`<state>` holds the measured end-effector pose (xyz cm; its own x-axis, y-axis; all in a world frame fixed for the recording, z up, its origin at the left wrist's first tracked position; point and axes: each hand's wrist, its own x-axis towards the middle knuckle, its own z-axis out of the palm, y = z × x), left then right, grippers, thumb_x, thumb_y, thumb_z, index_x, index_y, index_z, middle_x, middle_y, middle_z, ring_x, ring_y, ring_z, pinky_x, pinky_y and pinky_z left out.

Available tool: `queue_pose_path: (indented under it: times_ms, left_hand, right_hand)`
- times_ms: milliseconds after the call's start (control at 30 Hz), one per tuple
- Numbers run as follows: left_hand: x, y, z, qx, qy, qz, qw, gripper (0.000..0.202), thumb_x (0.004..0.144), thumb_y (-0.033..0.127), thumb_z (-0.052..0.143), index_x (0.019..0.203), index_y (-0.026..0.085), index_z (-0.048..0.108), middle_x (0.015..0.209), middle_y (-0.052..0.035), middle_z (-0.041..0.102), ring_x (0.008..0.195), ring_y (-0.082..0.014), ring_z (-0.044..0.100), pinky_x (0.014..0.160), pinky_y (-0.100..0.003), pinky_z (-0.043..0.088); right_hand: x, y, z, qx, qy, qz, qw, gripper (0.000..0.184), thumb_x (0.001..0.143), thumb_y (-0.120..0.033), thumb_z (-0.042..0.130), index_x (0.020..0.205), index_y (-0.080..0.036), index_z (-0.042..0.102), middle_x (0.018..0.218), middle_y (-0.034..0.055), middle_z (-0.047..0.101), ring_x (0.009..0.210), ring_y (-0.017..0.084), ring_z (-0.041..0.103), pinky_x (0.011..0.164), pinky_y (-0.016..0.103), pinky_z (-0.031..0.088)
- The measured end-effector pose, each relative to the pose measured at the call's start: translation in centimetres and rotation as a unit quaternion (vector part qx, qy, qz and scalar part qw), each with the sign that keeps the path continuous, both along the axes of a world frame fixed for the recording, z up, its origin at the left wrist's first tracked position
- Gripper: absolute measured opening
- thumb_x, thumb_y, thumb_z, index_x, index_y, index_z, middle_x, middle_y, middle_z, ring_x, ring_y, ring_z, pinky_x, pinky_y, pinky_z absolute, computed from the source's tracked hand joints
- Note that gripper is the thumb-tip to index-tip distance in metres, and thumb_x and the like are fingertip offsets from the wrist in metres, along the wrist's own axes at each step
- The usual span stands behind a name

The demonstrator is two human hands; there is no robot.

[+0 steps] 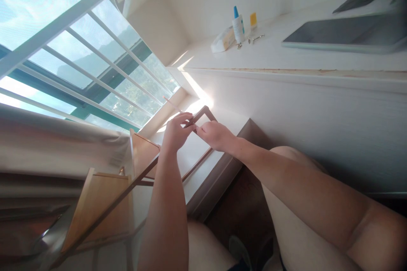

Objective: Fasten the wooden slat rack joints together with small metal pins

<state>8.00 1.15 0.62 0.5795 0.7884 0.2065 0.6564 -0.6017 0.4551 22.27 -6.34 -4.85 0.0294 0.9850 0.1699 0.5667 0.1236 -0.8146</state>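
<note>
A long, narrow dark-brown frame (120, 198) slants from the lower left up to a squared end near the window sill. Around one rail near that end, my left hand (178, 130) is closed. My right hand (216, 134) is closed at the same end, its thumb close to the left fingertips. Whether something small sits between the fingertips is hidden. A thin pale stick (171, 103) sticks out beyond the left fingers; its lower end is out of sight. Light wooden panels (104, 201) sit along the frame's lower part.
On the white ledge (270, 59) stand a white bottle with a blue cap (238, 25) and a small yellow item (253, 20), beside a clear plastic packet (222, 41) and small metal pieces (256, 39). A tablet (343, 33) lies rightward. A barred window (95, 63) and curtain (60, 139) are left.
</note>
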Motion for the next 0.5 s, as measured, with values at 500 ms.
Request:
queue_pose_path:
  times_ms: [500]
  left_hand:
    - [0.05, 0.14, -0.12, -0.004, -0.012, -0.003, 1.000, 0.031, 0.074, 0.025, 0.066, 0.105, 0.019, 0.070, 0.119, -0.0053, 0.066, 0.084, -0.0175, 0.066, 0.079, -0.033, 0.055]
  right_hand:
    - [-0.11, 0.25, 0.86, 0.011, -0.126, -0.036, 0.991, 0.053, 0.098, -0.042, 0.023, 0.081, -0.018, 0.067, 0.080, 0.0093, 0.069, 0.075, 0.021, 0.063, 0.062, 0.029, 0.037]
